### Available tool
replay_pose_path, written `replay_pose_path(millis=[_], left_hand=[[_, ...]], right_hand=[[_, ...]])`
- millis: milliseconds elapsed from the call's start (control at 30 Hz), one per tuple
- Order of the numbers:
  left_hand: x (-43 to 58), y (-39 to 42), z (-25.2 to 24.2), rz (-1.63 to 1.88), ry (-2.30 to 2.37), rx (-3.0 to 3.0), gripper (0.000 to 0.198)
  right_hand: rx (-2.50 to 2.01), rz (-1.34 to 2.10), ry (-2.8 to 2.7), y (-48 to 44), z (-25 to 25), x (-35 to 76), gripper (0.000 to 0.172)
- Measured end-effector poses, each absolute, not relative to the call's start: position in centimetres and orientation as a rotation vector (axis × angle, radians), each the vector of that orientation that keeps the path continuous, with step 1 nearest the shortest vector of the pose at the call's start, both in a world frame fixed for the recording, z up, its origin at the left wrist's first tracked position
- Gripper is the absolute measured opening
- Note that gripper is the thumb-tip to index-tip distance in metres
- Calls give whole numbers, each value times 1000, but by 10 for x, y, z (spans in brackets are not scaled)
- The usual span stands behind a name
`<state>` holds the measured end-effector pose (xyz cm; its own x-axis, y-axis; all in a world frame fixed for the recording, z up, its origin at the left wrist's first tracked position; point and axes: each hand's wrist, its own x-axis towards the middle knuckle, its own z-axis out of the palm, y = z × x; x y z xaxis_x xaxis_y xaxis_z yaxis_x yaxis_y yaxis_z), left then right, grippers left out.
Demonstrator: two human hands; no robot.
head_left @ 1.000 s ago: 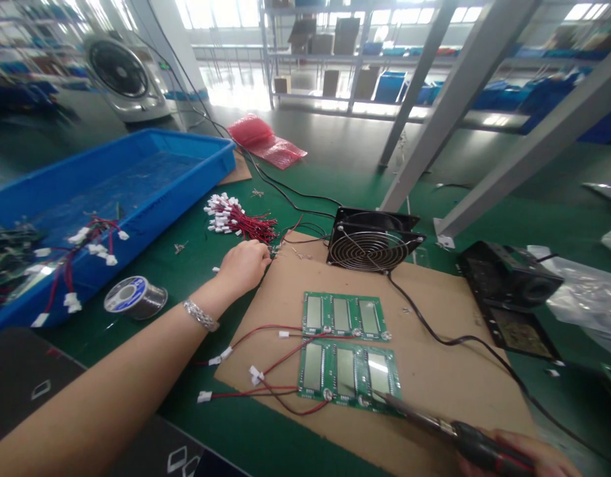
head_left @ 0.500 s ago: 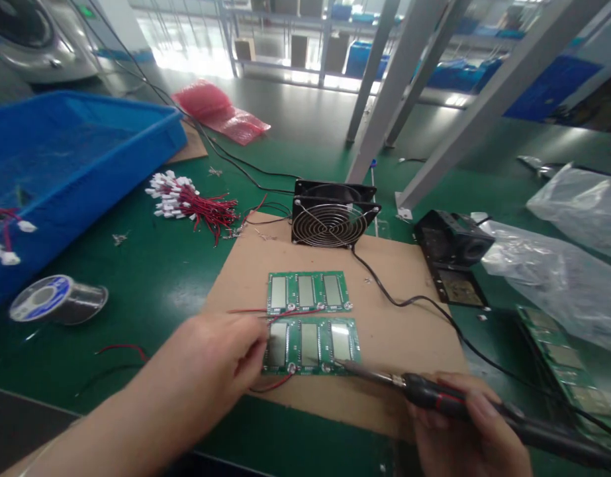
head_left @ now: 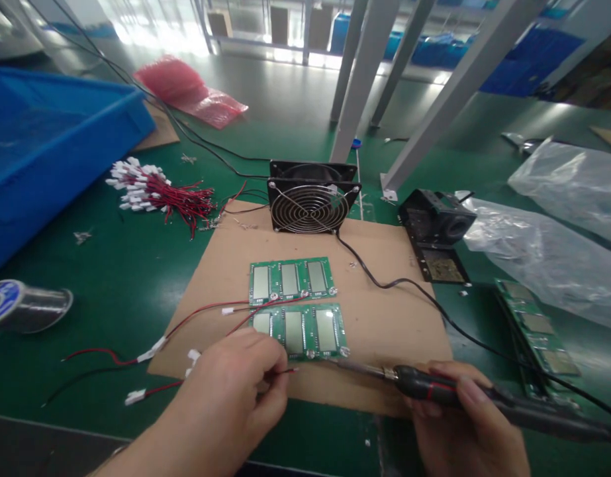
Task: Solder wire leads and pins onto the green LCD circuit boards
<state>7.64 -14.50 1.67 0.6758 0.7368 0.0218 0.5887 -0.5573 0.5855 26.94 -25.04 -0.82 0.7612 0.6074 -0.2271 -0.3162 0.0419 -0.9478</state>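
My left hand [head_left: 245,387] is closed in a pinch on a thin red-and-black wire lead [head_left: 291,371], whose stripped end pokes out to the right of my fingers. It is at the front edge of the nearer green circuit board [head_left: 308,331] and hides that board's left corner. My right hand [head_left: 467,411] grips a black soldering iron [head_left: 434,387], its tip pointing left, close to the board's front edge. Behind lies a second circuit board [head_left: 290,279] with several grey display windows. Red wires with white connectors [head_left: 153,349] trail left from the boards.
The boards lie on a brown cardboard sheet [head_left: 384,318]. A black fan [head_left: 312,199] stands behind them, with a black iron stand [head_left: 437,228] to its right. At left are a wire bundle [head_left: 161,189], a solder spool [head_left: 30,305] and a blue bin [head_left: 67,139]. More boards [head_left: 536,324] sit right.
My left hand has moved from the board's left side to its front edge, and a lead end now shows at its fingertips. The soldering iron stays near the board. The view has shifted.
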Motion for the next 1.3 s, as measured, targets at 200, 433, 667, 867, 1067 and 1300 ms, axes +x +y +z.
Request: replay_pose_path(millis=[200,433,667,867,1067,1300], left_hand=[[94,-164,3,532,981,2332,14],[102,-166,-20,656,1087,2438,11],[102,-164,-22,675,1083,2483,12],[100,-163,-24,669,1076,2431,15],[100,-162,-23,639,1073,2413,16],[100,-163,-22,607,1097,2437,17]], right_hand=[[-1507,529,-365,-262,-16,275,6],[-1497,430,-473,-263,-13,269,6],[-1634,298,-610,-274,-20,262,7],[-1690,257,-889,-293,-33,264,9],[-1563,411,-900,-292,-29,263,15],[-1565,414,-853,-291,-29,255,15]])
